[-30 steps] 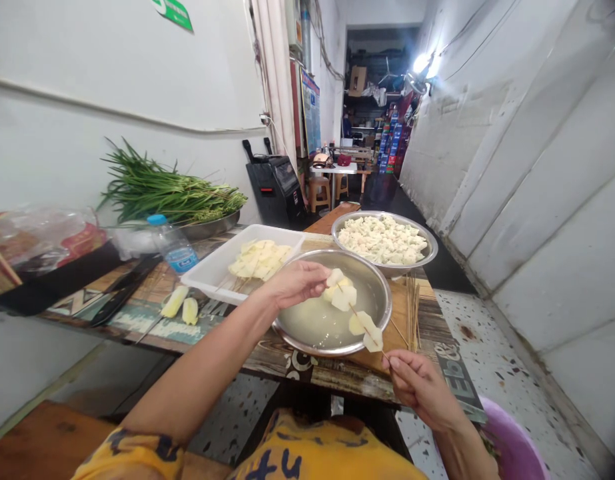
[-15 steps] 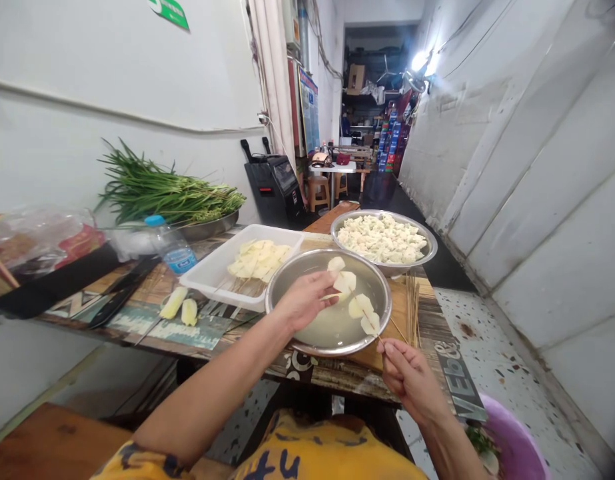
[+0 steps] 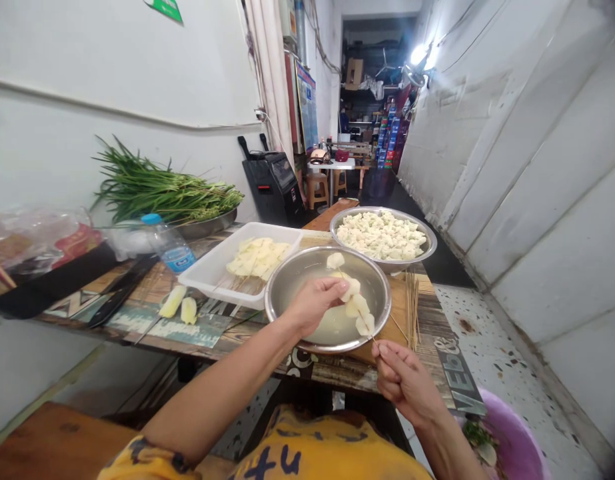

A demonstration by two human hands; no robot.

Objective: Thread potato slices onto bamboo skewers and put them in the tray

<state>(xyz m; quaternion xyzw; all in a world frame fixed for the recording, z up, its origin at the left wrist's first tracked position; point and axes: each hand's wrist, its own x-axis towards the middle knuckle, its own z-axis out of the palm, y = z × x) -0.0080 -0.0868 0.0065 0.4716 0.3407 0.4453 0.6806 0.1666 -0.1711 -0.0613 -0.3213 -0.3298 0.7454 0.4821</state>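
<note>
My right hand [image 3: 404, 380] is closed around the lower end of a thin wooden skewer [image 3: 374, 340] at the basin's near right edge. Several pale slices, which look like potato, are threaded along it; one potato slice [image 3: 366, 325] sits closest to that hand. Above the steel basin [image 3: 276, 319], my left hand [image 3: 314, 303] pinches a slice farther up the skewer between thumb and fingers. Cloudy water [image 3: 332, 327] lies in the basin below. To the left, a white plastic tray [image 3: 200, 277] holds flat skewered slices [image 3: 257, 259].
Behind the basin stands a steel bowl [image 3: 434, 248] of cauliflower florets [image 3: 380, 235]. Loose skewers [image 3: 414, 310] lie on a wooden board at right. Leftward are a water bottle [image 3: 174, 250], a black-handled knife [image 3: 114, 303], pale leafy pieces [image 3: 173, 301] and green chives [image 3: 162, 190]. A purple tub [image 3: 524, 440] is below right.
My left hand has moved right and closed on a slice along the skewer. The slices now sit closer together, and my right hand has shifted slightly left with the skewer.
</note>
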